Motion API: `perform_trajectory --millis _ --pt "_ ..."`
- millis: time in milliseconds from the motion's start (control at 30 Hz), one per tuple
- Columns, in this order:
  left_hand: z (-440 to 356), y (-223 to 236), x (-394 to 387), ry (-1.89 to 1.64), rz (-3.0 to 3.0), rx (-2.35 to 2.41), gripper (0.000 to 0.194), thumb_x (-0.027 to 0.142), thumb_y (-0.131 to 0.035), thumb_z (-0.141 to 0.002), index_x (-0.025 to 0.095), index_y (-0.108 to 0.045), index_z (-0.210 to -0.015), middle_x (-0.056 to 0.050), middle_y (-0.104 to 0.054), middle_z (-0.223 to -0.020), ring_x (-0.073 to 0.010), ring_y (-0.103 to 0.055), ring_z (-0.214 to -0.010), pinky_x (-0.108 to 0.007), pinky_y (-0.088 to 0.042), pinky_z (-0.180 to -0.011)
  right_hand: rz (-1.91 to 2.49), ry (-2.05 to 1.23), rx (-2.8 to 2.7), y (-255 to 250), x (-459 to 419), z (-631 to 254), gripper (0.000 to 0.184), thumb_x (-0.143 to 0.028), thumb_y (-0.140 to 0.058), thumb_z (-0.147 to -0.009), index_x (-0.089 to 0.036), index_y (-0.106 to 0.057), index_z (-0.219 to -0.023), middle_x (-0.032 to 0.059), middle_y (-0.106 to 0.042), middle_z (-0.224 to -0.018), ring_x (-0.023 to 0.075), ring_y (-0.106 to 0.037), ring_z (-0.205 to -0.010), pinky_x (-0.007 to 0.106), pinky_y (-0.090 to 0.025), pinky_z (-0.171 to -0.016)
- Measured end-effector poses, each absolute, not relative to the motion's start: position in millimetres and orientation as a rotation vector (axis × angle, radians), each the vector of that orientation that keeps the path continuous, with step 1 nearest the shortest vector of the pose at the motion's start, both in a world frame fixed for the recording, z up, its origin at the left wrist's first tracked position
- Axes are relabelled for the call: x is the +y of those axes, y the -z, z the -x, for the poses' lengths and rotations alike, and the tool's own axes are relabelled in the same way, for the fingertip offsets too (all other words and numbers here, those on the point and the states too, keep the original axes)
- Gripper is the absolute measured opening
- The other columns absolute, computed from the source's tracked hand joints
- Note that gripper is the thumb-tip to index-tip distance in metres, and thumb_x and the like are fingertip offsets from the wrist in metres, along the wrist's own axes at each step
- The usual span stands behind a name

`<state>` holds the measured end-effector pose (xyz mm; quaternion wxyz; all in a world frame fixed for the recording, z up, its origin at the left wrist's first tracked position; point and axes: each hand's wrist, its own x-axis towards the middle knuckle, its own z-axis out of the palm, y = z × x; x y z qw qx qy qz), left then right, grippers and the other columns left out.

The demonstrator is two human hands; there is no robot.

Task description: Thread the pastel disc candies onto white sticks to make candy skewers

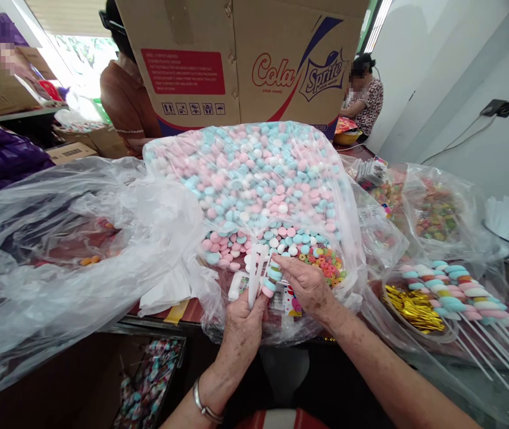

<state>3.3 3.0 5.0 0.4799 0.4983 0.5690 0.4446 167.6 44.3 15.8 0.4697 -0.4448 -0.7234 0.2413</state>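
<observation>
In my left hand [243,319], fingers closed, is a bundle of white sticks [256,271] standing upright. The same hand also grips the lower end of a marshmallow skewer [271,279], striped in pink, blue and olive green. My right hand [310,286] pinches at the skewer's top; its fingertips partly hide what lies between them. Just beyond both hands, loose pink, blue and white marshmallows [287,238] spill from a large clear bag [254,173]. Colourful ring candies [325,265] lie beside my right hand.
Finished-looking marshmallow skewers [464,292] lie at right beside a bowl of gold twist ties [415,310]. A large carton [245,65] stands behind the bag. Plastic sheeting [80,286] covers the left. Below it, a box holds wrapped candies [151,381]. Other people sit beyond.
</observation>
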Motion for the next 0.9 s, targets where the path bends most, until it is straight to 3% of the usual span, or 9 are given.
perform_trajectory --millis 233,433,500,667,800,900 --pt "-5 -8 3 -1.064 -1.087 1.372 0.042 0.049 -0.066 -0.079 0.019 -0.054 -0.053 0.005 -0.044 -0.043 -0.0091 -0.035 -0.041 -0.022 -0.026 -0.041 1.138 -0.764 -1.680 -19 42 -173 0.032 -0.030 -0.053 -0.093 -0.030 -0.072 -0.119 0.0025 -0.072 -0.119 0.0238 -0.067 -0.112 0.042 -0.052 -0.102" --pt "-3 -35 6 -0.922 -1.095 1.271 0.033 0.049 -0.066 -0.076 0.016 -0.065 -0.072 0.000 -0.061 -0.054 -0.0118 -0.048 -0.041 -0.022 -0.037 -0.041 1.145 -0.780 -1.457 -21 39 -179 0.030 -0.035 -0.056 -0.093 -0.029 -0.072 -0.118 0.0034 -0.070 -0.123 0.0239 -0.063 -0.117 0.042 -0.047 -0.106" --pt "-3 -39 7 -0.890 -1.115 1.271 0.030 0.047 -0.066 -0.076 0.017 -0.065 -0.072 0.002 -0.060 -0.053 -0.0108 -0.046 -0.039 -0.021 -0.035 -0.038 1.104 -0.862 -1.365 -21 39 -179 0.036 -0.036 -0.058 -0.092 -0.030 -0.065 -0.127 0.0046 -0.068 -0.127 0.0233 -0.063 -0.117 0.041 -0.049 -0.104" --pt "-5 -41 8 -0.962 -1.104 1.332 0.035 0.048 -0.071 -0.072 0.017 -0.061 -0.061 0.003 -0.054 -0.046 -0.0097 -0.044 -0.039 -0.020 -0.033 -0.039 0.955 -1.135 -1.105 -26 37 -175 0.074 -0.041 -0.071 -0.082 -0.030 -0.038 -0.148 0.0099 -0.062 -0.132 0.0240 -0.065 -0.112 0.039 -0.055 -0.092" --pt "-14 -43 4 -1.001 -1.092 1.303 0.039 0.052 -0.072 -0.071 0.016 -0.062 -0.058 0.002 -0.055 -0.043 -0.0096 -0.042 -0.037 -0.020 -0.030 -0.038 0.877 -1.216 -0.995 -36 24 -163 0.079 -0.045 -0.074 -0.077 -0.028 -0.037 -0.144 0.0088 -0.065 -0.125 0.0243 -0.065 -0.111 0.040 -0.053 -0.096" --pt "-22 -42 3 -1.030 -1.104 1.281 0.039 0.052 -0.075 -0.070 0.016 -0.065 -0.060 0.001 -0.056 -0.043 -0.0104 -0.044 -0.039 -0.021 -0.031 -0.038 0.840 -1.243 -0.970 -41 16 -153 0.074 -0.044 -0.077 -0.074 -0.030 -0.041 -0.137 0.0059 -0.065 -0.118 0.0229 -0.066 -0.103 0.037 -0.056 -0.089"
